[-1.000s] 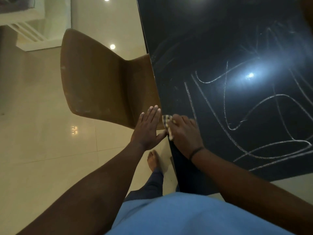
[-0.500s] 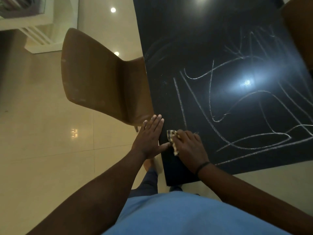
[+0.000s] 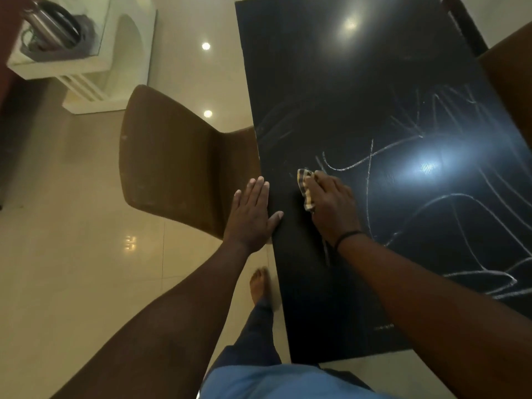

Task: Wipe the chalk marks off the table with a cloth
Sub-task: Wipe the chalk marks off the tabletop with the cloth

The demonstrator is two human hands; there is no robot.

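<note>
A black table carries white chalk marks across its right half, with faint smears near its left edge. My right hand presses a small striped cloth flat on the tabletop, just left of the nearest chalk lines. Only the cloth's left edge shows past my fingers. My left hand lies flat with fingers together on the table's left edge, holding nothing, its thumb resting on the black surface.
A brown chair stands tucked against the table's left side, right by my left hand. Another brown chair sits at the far right. A white shelf unit stands at the back left on the glossy tiled floor.
My right hand has slid the cloth away from me and rightward, off the table's left edge toward the chalk lines. A vertical chalk stroke near the edge has gone. My left hand stays at the edge.
</note>
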